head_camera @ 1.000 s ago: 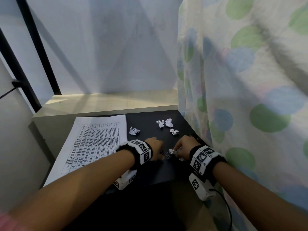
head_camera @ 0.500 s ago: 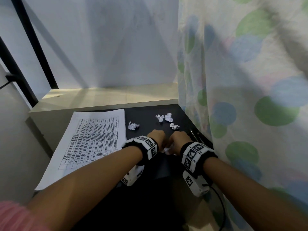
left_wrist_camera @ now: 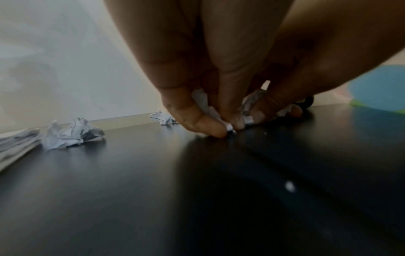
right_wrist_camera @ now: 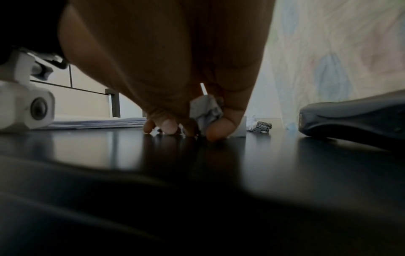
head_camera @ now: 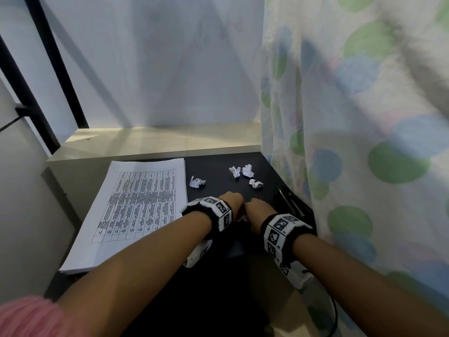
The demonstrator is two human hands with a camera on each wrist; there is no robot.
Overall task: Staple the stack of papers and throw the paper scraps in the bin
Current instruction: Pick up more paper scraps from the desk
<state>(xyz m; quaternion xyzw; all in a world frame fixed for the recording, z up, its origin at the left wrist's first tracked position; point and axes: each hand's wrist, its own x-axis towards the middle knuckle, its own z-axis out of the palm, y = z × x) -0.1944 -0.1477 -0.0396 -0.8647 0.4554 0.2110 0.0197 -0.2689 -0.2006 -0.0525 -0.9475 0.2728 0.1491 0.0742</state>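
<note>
Paper stack (head_camera: pixel 136 210) lies flat at left-centre of the head view on the black desk (head_camera: pixel 218 164), printed table facing up, its right edge just beside the left hand (head_camera: pixel 230 199). Four loose crumpled scraps sit on the desk above the hands: one (head_camera: pixel 197 182) near the stack's right edge, a pair (head_camera: pixel 235 171) (head_camera: pixel 247 170) further up and right, one (head_camera: pixel 255 184) lower right. Both hands meet knuckle to knuckle at lower centre, fingertips down on the desk. Left wrist view: left fingers (left_wrist_camera: pixel 197 119) curled and pinching crumpled white scraps (left_wrist_camera: pixel 205 105) against the surface. Right wrist view: right hand (head_camera: pixel 258 210) has fingers bunched around a small crumpled scrap (right_wrist_camera: pixel 206 110). Dark stapler (head_camera: pixel 289 203) lies on the desk right of the right hand, by the dotted curtain (head_camera: pixel 352 117) filling the right side. No bin in view.
</note>
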